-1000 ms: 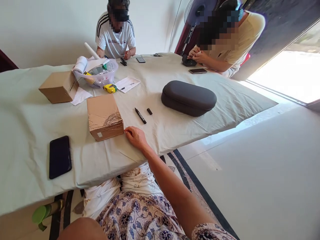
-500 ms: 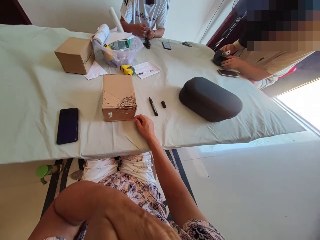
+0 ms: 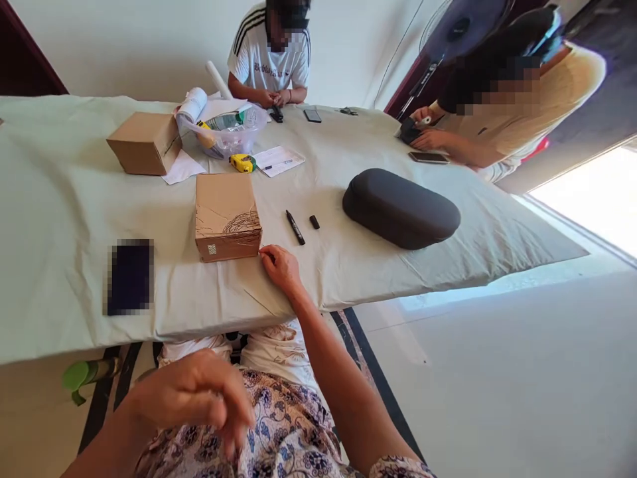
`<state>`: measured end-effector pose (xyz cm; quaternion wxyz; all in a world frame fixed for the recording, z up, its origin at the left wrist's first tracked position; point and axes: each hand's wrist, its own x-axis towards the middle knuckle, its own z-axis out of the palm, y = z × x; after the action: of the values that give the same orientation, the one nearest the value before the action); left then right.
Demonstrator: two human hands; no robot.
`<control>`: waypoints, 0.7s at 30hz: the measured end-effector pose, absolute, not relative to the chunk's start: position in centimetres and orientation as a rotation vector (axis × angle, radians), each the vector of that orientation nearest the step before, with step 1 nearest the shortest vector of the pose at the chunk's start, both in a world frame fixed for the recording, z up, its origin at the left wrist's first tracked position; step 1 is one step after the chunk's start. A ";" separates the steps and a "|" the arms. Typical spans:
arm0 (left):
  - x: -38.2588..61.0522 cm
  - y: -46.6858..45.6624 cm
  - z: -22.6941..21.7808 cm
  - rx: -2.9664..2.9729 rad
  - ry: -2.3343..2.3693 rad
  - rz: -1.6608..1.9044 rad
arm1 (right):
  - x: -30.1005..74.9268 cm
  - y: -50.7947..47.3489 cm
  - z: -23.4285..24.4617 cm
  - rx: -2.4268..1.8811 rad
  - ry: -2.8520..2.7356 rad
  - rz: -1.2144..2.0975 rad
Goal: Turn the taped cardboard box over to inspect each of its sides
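A brown cardboard box with scribbled black lines stands near the table's front edge. At its lower right corner rests my right hand, fingers curled in and fingertips at or touching the corner; nothing shows in them. My left hand hangs in the air before my patterned shirt, slightly blurred. Its fingers are loosely bent and apart, with nothing visible in them. Right of the box lies an uncapped black marker, and beside that its cap.
A dark oblong case lies to the right, a pixelated dark phone to the left. Farther back are another cardboard box, a plastic basin, a tape measure and papers. Two people sit at the far side and right.
My left arm has swung down from across my chest, bringing the hand into view. My right hand stays at the box corner. The view has tilted upward, showing more of both people.
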<state>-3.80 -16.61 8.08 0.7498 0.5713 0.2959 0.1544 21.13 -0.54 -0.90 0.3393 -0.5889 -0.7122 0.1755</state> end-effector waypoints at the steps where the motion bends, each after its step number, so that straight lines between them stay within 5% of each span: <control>1: -3.9 -16.3 7.7 1.245 0.681 0.281 | 21.1 -0.5 -0.9 -1.532 -1.851 0.462; 13: -8.1 -19.2 -0.5 1.465 1.527 0.423 | 21.7 -2.0 0.8 -1.318 -1.521 0.536; 21: -7.3 -19.6 -0.2 1.514 1.347 0.536 | 22.0 -2.0 0.7 -1.290 -1.532 0.611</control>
<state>-7.31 -19.55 -0.17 0.4990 0.6259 0.5569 0.2215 21.98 -2.03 0.65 0.5003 -0.5334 -0.6335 0.2529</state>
